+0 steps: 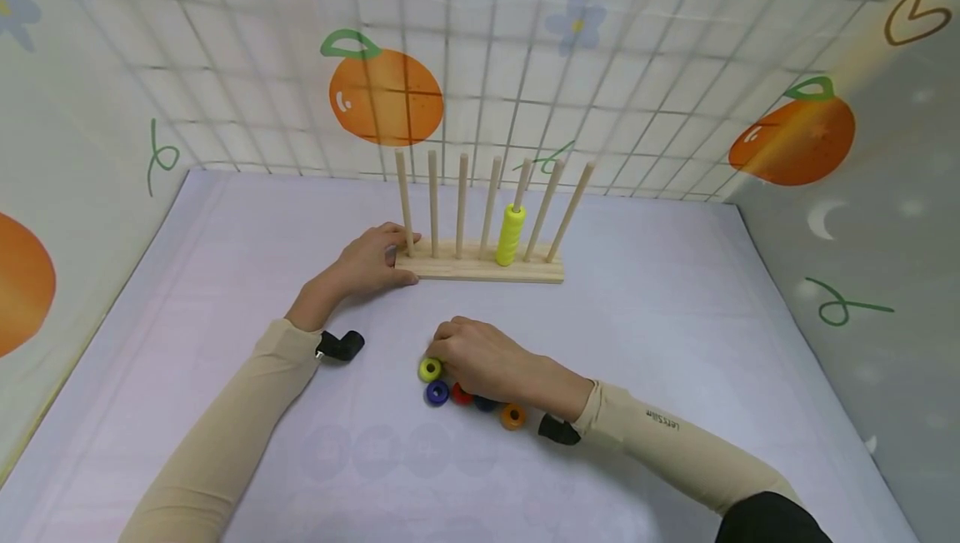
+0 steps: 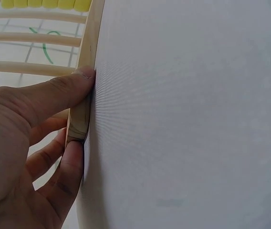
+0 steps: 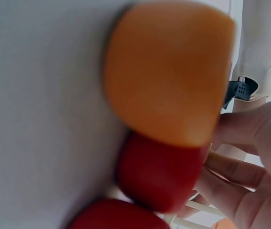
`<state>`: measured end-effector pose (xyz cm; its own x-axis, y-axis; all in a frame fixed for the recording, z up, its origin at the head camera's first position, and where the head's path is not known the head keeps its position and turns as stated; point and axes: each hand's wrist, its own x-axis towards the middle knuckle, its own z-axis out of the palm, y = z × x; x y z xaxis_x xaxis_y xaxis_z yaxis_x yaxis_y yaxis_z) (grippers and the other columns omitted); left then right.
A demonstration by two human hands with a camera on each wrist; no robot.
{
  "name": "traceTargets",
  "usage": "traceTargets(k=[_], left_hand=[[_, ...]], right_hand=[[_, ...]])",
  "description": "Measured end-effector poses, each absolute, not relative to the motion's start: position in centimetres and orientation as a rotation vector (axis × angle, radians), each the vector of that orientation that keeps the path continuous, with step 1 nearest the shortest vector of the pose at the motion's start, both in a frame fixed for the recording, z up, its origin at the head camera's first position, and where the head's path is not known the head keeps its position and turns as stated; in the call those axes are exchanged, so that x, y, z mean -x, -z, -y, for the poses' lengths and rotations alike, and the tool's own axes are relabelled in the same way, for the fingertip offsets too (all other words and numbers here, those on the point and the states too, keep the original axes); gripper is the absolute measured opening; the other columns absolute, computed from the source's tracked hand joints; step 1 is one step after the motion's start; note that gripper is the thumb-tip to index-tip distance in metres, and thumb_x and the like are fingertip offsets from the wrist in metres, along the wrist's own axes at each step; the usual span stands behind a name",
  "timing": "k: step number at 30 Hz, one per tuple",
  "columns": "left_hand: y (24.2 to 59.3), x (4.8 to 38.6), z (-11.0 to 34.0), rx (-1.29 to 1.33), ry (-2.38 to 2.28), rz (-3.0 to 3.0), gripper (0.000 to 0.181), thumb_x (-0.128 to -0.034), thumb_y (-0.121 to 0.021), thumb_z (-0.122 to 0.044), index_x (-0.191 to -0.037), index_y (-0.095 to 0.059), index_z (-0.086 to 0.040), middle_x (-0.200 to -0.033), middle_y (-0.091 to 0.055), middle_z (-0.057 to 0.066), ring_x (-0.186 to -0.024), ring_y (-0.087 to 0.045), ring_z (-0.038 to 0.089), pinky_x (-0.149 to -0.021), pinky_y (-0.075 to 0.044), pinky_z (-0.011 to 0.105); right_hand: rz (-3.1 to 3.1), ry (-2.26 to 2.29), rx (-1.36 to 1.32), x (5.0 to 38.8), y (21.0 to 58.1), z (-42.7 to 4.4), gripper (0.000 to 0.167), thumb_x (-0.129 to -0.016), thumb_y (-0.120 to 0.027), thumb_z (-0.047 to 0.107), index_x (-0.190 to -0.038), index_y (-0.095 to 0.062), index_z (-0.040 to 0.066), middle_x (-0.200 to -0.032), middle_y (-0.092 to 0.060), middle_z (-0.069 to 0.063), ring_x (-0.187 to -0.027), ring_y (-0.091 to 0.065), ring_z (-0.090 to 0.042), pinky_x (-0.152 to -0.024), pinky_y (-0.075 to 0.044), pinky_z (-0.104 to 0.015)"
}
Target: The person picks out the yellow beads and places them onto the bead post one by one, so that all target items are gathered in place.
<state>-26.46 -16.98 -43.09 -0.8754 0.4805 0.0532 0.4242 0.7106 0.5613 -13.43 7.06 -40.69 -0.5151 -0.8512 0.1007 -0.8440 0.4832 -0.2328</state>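
A wooden peg rack [image 1: 480,269] with several upright pegs stands toward the back. Lime-yellow beads [image 1: 511,235] are stacked on its fifth peg from the left. My left hand [image 1: 367,261] grips the left end of the base; in the left wrist view the thumb presses one side and fingers lie around the end. My right hand [image 1: 483,356] hovers over loose beads, its fingertips hidden beside a yellow-green bead [image 1: 430,370]. Nearby lie a blue bead [image 1: 437,394], a partly covered red bead [image 1: 461,395], a dark bead [image 1: 486,404] and an orange bead [image 1: 513,416].
A white cloth [image 1: 645,301] covers the table. Behind the rack rises a wire grid [image 1: 487,52] with a printed curtain over it. Black wrist devices [image 1: 341,346] sit at both cuffs.
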Motion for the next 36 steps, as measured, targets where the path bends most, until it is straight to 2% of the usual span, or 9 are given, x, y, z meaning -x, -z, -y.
traceTargets(k=[7,15,22,28,33,36], left_hand=[[43.1,26.5,17.0,-0.753,-0.908,-2.816,0.068,-0.0811,-0.084,-0.03,-0.141,-0.058,-0.008,-0.141,-0.053,0.013,-0.118,-0.05,0.03,-0.09,-0.043,0.048],[42.9,26.5,17.0,-0.747,-0.901,-2.815,0.069,-0.0808,-0.084,-0.03,-0.141,-0.058,-0.008,-0.141,-0.052,0.013,-0.119,-0.049,0.031,-0.09,-0.042,0.049],[43.0,26.4,17.0,-0.751,-0.887,-2.816,0.069,-0.0817,-0.084,-0.03,-0.141,-0.057,-0.008,-0.142,-0.051,0.013,-0.097,-0.052,0.027,-0.076,-0.043,0.041],[42.9,26.3,16.9,-0.743,-0.885,-2.813,0.07,-0.081,-0.084,-0.03,-0.142,-0.057,-0.009,-0.142,-0.052,0.012,-0.106,-0.05,0.028,-0.084,-0.042,0.043],[42.9,26.3,16.9,-0.742,-0.887,-2.811,0.069,-0.0815,-0.084,-0.031,-0.142,-0.058,-0.01,-0.142,-0.052,0.012,-0.094,-0.051,0.026,-0.075,-0.042,0.039],[42.8,26.2,16.9,-0.745,-0.878,-2.814,0.069,-0.0818,-0.084,-0.031,-0.142,-0.058,-0.009,-0.141,-0.052,0.012,-0.092,-0.051,0.026,-0.073,-0.042,0.038]], right_hand=[[-2.696,0.365,1.547,13.7,40.5,-7.2,0.017,-0.089,-0.069,-0.001,-0.1,-0.077,0.01,-0.099,-0.07,-0.003,-0.094,-0.064,-0.018,-0.084,-0.051,-0.027],[-2.736,0.284,1.541,13.9,39.5,-7.3,0.02,-0.086,-0.067,-0.003,-0.1,-0.077,0.007,-0.102,-0.07,-0.005,-0.095,-0.064,-0.02,-0.083,-0.052,-0.029],[-2.762,0.286,1.535,14.2,38.7,-7.5,0.021,-0.086,-0.069,-0.002,-0.104,-0.077,0.005,-0.103,-0.069,-0.006,-0.097,-0.064,-0.021,-0.084,-0.052,-0.029],[-2.803,0.333,1.518,14.6,37.5,-8.0,0.024,-0.086,-0.072,-0.001,-0.108,-0.076,0.003,-0.104,-0.07,-0.006,-0.098,-0.065,-0.021,-0.085,-0.052,-0.03],[-2.833,0.339,1.499,14.8,36.3,-8.2,0.025,-0.085,-0.074,-0.002,-0.109,-0.076,0.003,-0.104,-0.069,-0.006,-0.097,-0.065,-0.021,-0.083,-0.053,-0.031],[-2.849,0.358,1.479,14.9,35.6,-8.5,0.025,-0.086,-0.073,-0.001,-0.11,-0.076,0.003,-0.105,-0.069,-0.007,-0.098,-0.065,-0.021,-0.082,-0.053,-0.03]])
